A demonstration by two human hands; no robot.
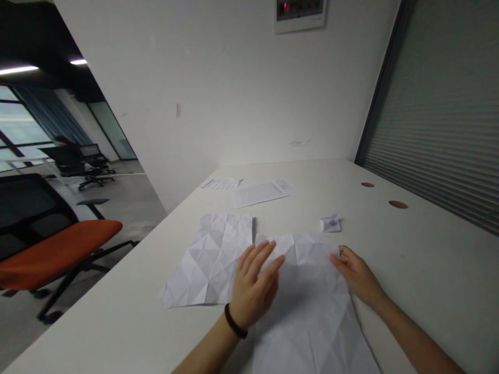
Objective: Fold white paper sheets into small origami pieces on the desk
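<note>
A large creased white sheet of paper (312,306) lies flat on the white table (421,259) right in front of me. My left hand (255,288), with a black band on the wrist, rests flat on the sheet's left part, fingers spread. At the sheet's right edge my right hand (356,278) touches the paper with its fingertips. A second creased sheet (212,259) lies just to the left, partly under the first. Beyond the sheets sits a small folded paper piece (330,223), apart from both hands.
Two printed pages (262,192) (220,183) lie farther back near the wall. Two round cable holes (397,204) are in the table at the right. An orange office chair (58,249) stands left of the table's edge.
</note>
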